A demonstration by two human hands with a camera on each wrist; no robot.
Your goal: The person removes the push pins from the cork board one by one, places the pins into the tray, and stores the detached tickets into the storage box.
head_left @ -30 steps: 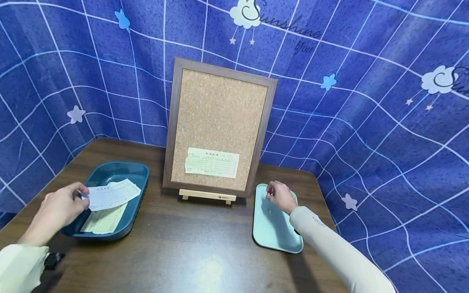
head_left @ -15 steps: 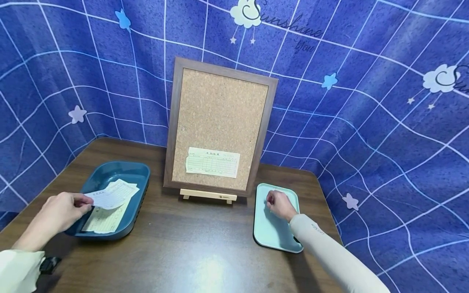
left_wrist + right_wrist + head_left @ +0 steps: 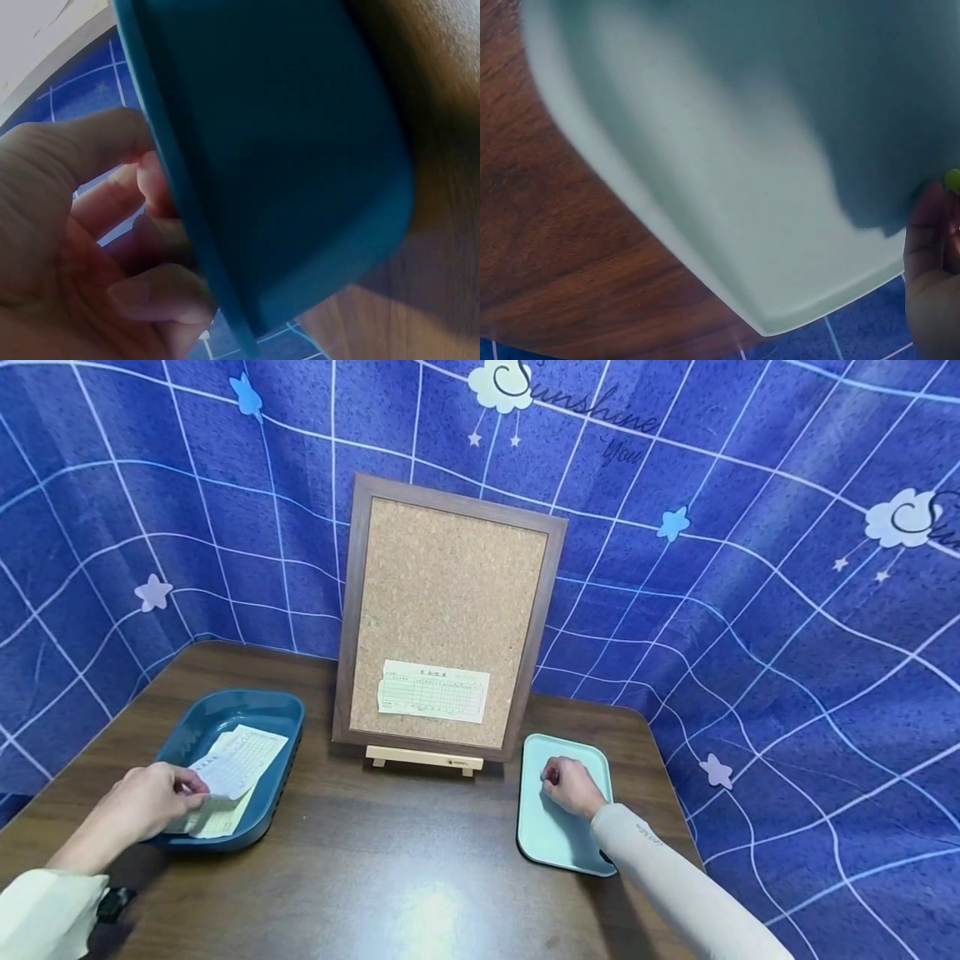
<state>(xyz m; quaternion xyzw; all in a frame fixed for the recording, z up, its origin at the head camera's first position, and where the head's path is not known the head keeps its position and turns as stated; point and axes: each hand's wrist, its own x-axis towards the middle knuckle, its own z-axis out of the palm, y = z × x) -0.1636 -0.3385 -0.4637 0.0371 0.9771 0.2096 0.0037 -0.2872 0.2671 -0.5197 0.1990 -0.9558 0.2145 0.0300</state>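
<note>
In the head view my left hand is over the dark blue tray, pinching the near corner of a white printed slip. The slip's far end lies over other pale slips in the tray, among them a yellowish one. The tray's wall hides my fingertips in the left wrist view. My right hand is above the pale green tray, fingers curled. Between its fingertips the right wrist view shows a small, round, yellow-green thumbtack, partly cut off by the frame.
A framed cork board stands on a small wooden easel between the trays. A printed form is on its lower part. Behind the brown table hangs a blue patterned curtain.
My left hand has moved slightly right and down, bringing the white slip from above the tray onto the other slips. My right hand has stayed almost in place over the green tray.
</note>
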